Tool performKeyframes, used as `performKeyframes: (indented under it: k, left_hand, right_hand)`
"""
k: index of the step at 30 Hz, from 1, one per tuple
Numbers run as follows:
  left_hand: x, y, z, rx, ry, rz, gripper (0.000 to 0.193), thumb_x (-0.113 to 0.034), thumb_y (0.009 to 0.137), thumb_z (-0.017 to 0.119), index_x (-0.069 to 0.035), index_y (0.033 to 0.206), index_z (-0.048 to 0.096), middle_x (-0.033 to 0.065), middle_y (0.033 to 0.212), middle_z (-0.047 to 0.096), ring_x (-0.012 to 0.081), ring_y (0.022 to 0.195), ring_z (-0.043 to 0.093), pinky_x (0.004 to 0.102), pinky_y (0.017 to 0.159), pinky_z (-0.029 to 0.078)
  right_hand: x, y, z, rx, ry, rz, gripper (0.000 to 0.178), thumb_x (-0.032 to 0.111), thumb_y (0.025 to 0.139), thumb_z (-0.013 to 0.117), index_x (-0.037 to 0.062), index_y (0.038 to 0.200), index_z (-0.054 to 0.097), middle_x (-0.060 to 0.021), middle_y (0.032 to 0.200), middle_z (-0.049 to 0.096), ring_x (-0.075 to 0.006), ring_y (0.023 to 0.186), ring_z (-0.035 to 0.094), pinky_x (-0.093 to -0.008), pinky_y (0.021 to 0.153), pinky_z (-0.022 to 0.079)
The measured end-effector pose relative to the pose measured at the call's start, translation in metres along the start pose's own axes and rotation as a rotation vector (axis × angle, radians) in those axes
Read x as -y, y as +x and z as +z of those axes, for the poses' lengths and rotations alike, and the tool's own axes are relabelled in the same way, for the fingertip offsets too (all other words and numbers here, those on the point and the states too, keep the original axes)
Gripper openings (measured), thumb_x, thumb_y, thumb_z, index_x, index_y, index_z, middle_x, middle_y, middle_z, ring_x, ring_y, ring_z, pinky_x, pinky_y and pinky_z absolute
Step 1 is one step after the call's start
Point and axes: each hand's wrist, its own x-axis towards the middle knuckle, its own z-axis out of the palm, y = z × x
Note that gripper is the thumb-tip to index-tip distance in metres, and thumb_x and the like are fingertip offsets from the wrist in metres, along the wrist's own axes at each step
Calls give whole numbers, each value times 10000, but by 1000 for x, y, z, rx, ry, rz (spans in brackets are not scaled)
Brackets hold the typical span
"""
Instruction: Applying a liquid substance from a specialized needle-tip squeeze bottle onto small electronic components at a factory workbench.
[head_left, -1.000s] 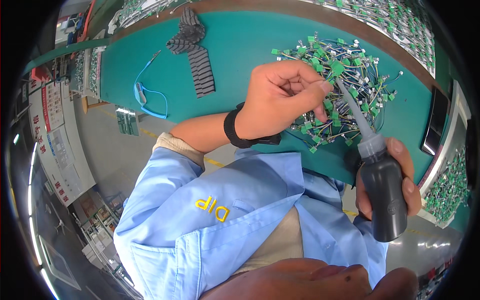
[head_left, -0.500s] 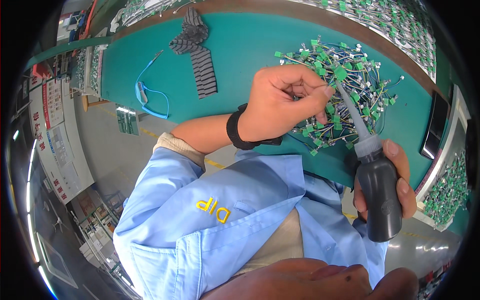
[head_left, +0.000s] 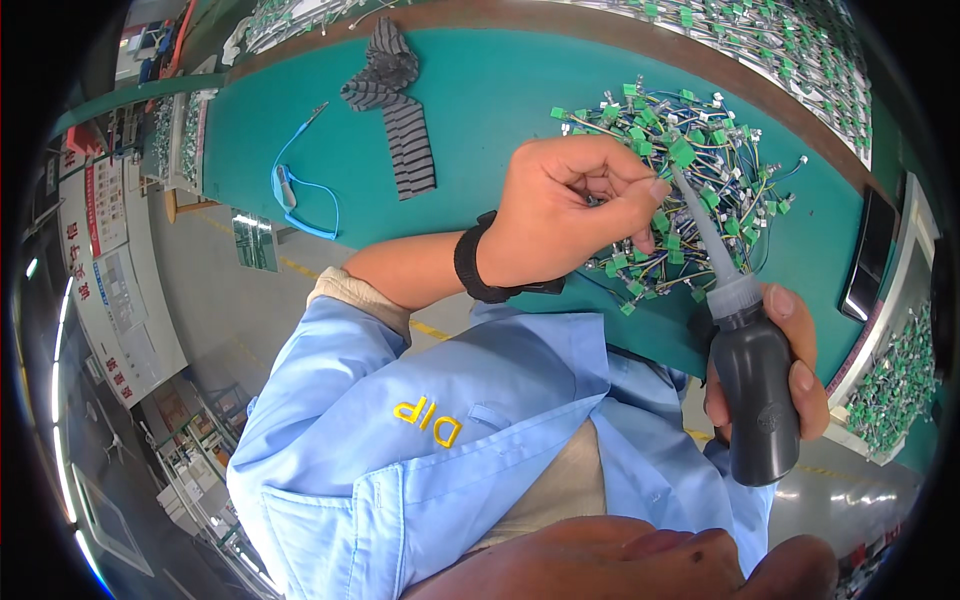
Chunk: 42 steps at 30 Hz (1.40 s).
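My left hand [head_left: 565,210], with a black band at the wrist, is closed in a pinch beside a green block connector [head_left: 682,152]. The connector sits just past the thumb and fingertip; its wire seems to run into the pinch, partly hidden by the fingers. My right hand [head_left: 806,365] wraps round a dark squeeze bottle [head_left: 757,400] with a translucent cap and a long tapered nozzle [head_left: 708,232]. The nozzle points up and left, its tip at or very near the connector's lower edge; contact is hard to tell. Behind both hands lies a heap of wired green connectors [head_left: 735,195].
On the green tabletop [head_left: 480,110] lie a grey striped cloth sleeve [head_left: 408,145] and a blue wrist strap with a cord [head_left: 287,190]. A dark phone [head_left: 872,255] rests at the right edge. Trays of wired connectors [head_left: 770,70] line the far side, and another tray [head_left: 895,385] stands at right.
The bottle in my right hand has shifted very slightly left. My left hand keeps its pinch, and the nozzle tip stays by the connector.
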Motion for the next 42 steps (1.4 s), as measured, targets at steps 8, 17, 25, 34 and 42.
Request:
performKeyframes:
  k: [8,17,25,34,42]
  left_hand:
    - [-1,0,0,1,-19,1,28,56,924,601,74,906,613,104,696,669,167,635,695,281,572,573]
    - [0,0,-1,-2,-24,-4,44,39,932,601,74,916,622,100,688,662,168,624,692,283,567,573]
    - [-1,0,0,-3,-52,-18,44,33,932,604,69,919,625,89,676,650,169,618,690,279,556,567]
    - [-5,0,-1,8,-55,-28,62,16,948,578,61,925,615,86,676,646,177,614,688,296,575,569]
    - [-8,6,-2,102,-298,-314,219,-154,1036,495,34,984,596,31,668,561,118,549,553,291,559,494]
  right_hand:
    - [-1,1,6,-15,18,-20,693,441,897,679,134,1391,302,-339,1233,551,-347,810,635,-399,619,572]
    - [3,-5,-5,-31,40,-41,683,433,901,677,138,1391,303,-339,1250,540,-348,808,635,-394,612,575]
    - [-1,2,10,-45,53,-60,674,427,904,675,142,1391,304,-338,1265,530,-349,806,634,-390,606,578]
    - [-3,-8,-11,-63,79,-88,664,419,908,673,146,1390,306,-337,1283,519,-350,804,634,-385,600,581]
    - [-17,8,18,-86,55,-76,623,376,920,661,142,1378,310,-338,1273,525,-357,817,641,-389,602,589]
